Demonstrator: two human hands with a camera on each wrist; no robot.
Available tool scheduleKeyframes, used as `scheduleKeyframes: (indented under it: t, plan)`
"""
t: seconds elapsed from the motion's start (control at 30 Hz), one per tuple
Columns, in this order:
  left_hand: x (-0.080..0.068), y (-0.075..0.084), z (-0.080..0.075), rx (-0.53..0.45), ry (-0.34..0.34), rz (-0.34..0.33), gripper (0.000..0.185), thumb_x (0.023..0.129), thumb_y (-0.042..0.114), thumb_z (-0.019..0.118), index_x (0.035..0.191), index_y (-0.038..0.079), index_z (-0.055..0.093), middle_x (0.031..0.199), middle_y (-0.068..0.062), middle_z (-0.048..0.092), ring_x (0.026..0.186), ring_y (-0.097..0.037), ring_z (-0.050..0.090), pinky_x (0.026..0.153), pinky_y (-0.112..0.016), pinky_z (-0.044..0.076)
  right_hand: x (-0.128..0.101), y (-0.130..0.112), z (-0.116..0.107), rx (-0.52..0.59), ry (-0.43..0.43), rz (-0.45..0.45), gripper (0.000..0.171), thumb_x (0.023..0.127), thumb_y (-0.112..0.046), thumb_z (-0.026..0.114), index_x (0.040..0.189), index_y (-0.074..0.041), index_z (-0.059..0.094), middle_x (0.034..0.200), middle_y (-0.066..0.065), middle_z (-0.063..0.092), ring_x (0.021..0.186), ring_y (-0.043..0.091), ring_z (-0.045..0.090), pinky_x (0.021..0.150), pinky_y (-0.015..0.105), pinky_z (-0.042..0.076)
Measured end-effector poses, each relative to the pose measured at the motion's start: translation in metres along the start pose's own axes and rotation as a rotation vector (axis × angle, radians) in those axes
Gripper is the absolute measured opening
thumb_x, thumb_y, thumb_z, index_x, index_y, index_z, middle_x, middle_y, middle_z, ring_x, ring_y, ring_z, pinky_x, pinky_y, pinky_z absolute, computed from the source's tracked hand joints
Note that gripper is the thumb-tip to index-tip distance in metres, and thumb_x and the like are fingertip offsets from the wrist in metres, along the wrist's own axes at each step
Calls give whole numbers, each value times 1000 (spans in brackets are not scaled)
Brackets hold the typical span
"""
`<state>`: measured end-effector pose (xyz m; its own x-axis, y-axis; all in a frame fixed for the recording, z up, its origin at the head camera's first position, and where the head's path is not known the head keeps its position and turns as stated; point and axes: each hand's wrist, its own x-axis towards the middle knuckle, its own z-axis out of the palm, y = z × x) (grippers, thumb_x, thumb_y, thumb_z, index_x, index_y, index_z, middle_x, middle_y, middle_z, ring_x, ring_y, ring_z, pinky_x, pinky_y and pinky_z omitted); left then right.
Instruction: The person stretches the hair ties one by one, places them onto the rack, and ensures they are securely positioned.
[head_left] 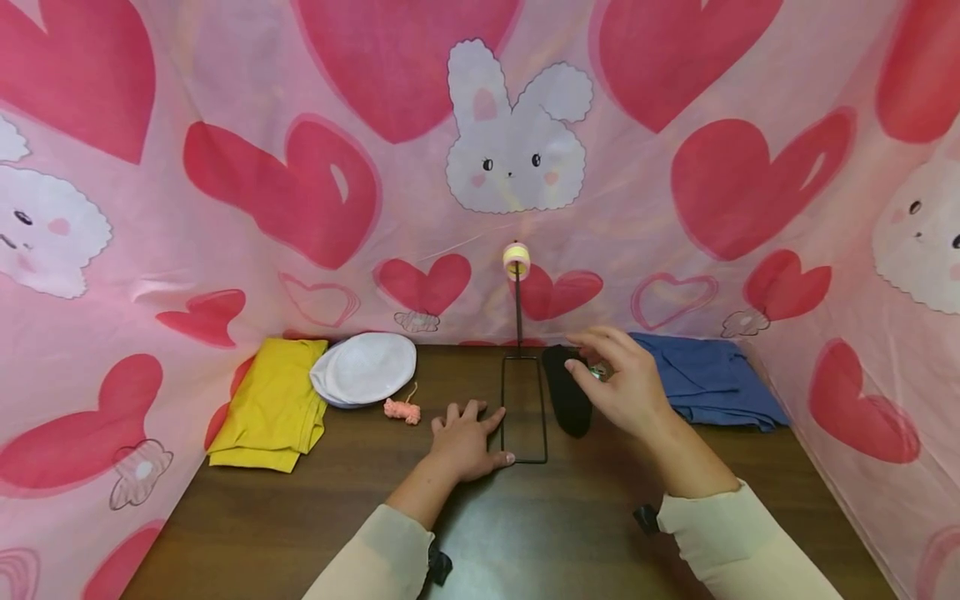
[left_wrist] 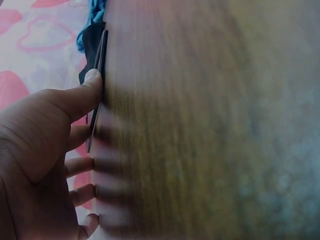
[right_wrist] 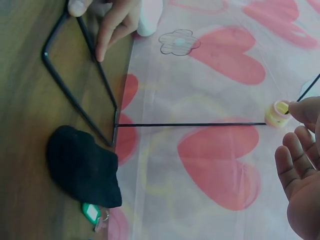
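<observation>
A black wire stand (head_left: 544,408) has a flat rectangular base on the brown table and a tall upright rod behind. A yellow and pink ring (head_left: 516,261) is on the rod near its top. My left hand (head_left: 465,444) lies with fingers spread, its thumb and index finger touching the base's left side. My right hand (head_left: 618,379) is raised to the right of the stand, fingers loosely bent and holding nothing. Below it lies a soft black cloth piece (head_left: 567,398), sock-like in shape. A green tag with a metal ring (right_wrist: 91,212) is partly hidden beside this cloth.
On the left are folded yellow cloth (head_left: 273,408), a white round cap-like thing (head_left: 367,367) and a small pink yarn bundle (head_left: 402,411). Folded blue cloth (head_left: 708,379) lies at the back right. Pink fabric printed with hearts (head_left: 420,225) closes off the back and sides.
</observation>
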<state>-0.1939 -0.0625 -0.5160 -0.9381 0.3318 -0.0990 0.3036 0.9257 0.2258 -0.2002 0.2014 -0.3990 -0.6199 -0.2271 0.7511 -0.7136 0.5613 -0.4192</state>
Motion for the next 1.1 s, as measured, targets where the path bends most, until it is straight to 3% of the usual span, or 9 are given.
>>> scheduleKeyframes:
  t: [0.37, 0.57, 0.77, 1.0, 1.1]
  plan:
    - [-2, 0, 5, -13, -12, 1, 83, 86, 72, 68, 158, 37, 46, 158, -6, 41, 135, -39, 37, 97, -63, 34, -39, 4, -14, 8, -35, 26, 39, 78, 1, 86, 115, -8, 78, 110, 2, 71, 85, 14, 62, 80, 14, 48]
    - [2, -1, 4, 12, -14, 5, 83, 87, 73, 66, 159, 37, 44, 159, -5, 40, 133, -38, 38, 97, -63, 35, -53, 9, -19, 3, -33, -35, 47, 72, 4, 88, 116, -10, 78, 111, 2, 72, 88, 10, 66, 80, 20, 53]
    - [6, -1, -1, 18, -12, -4, 83, 88, 74, 65, 159, 38, 42, 160, -4, 39, 135, -39, 37, 98, -64, 35, -62, 14, -28, -16, -46, -39, 50, 71, 2, 90, 117, -13, 78, 110, -1, 71, 91, 13, 67, 77, 21, 52]
    - [6, -2, -3, 14, -22, -8, 83, 88, 73, 65, 160, 39, 41, 161, -4, 38, 136, -39, 36, 100, -64, 34, -79, 20, -41, -68, -110, 23, 46, 73, -3, 90, 116, -14, 78, 110, -1, 72, 104, 16, 66, 97, 11, 40]
    - [6, -2, -1, 12, -30, -8, 83, 88, 73, 65, 160, 39, 41, 161, -4, 37, 137, -39, 36, 100, -64, 33, -89, 23, -46, -95, -153, 65, 42, 76, -7, 89, 115, -12, 78, 111, -1, 71, 107, 16, 65, 99, 10, 38]
